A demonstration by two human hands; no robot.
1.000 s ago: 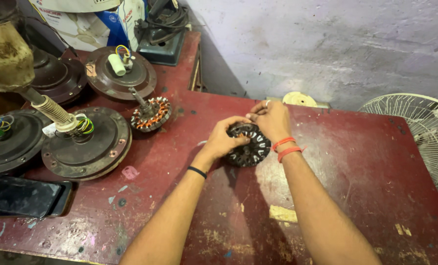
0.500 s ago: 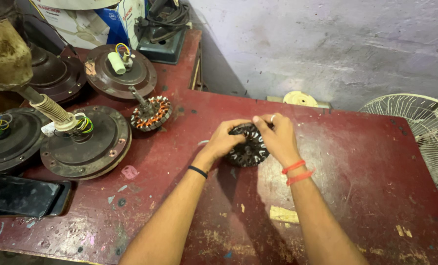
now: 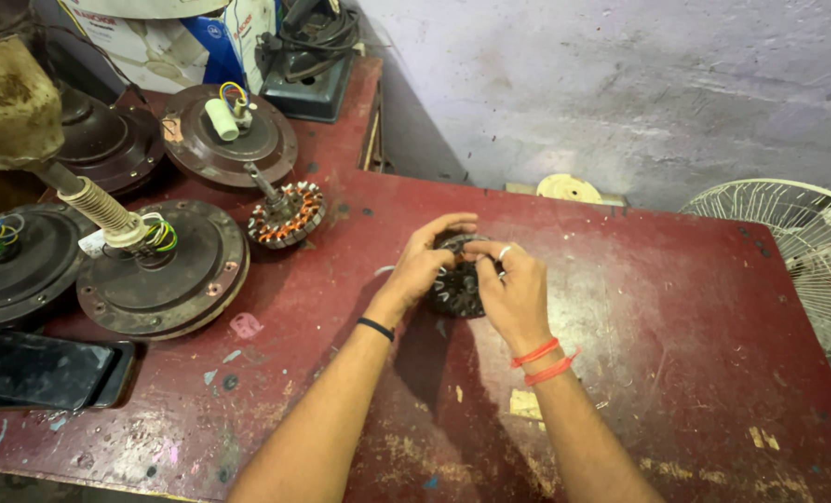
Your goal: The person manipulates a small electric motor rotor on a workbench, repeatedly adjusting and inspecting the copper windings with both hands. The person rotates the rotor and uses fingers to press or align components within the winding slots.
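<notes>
A worn, dark red desk (image 3: 676, 373) fills the view, its paint scratched and flecked with pale and coloured specks, with a small yellowish scrap (image 3: 525, 404) stuck just in front of the person's right wrist. At the near left edge lies a black smartphone (image 3: 43, 371), screen up.

Toward the middle of the desk both forearms reach in and meet over a dark, slotted fan stator core (image 3: 457, 287), which rests on the desk. The left hand (image 3: 425, 265), a black band at its wrist, curls over the core's left and upper rim, fingers closed against it. The right hand (image 3: 513, 289), with red threads at the wrist and a ring on one finger, presses on the core's right side, fingertips bent onto its top. Each grip is closed on the core; most of it is hidden under the fingers.

To the left, well apart from the hands, a brown ceiling fan motor housing (image 3: 164, 279) lies flat with a ribbed down-rod and coloured wires rising from it. Beyond it sits a copper-wound stator (image 3: 287, 216) with a shaft. A second housing (image 3: 234, 140) with a white capacitor lies farther back, beside a dark boxy device (image 3: 308, 70) and a cardboard box (image 3: 155, 42). At the right edge stands a white fan guard (image 3: 797, 251). A rough, pale violet wall (image 3: 620, 84) closes the room.
</notes>
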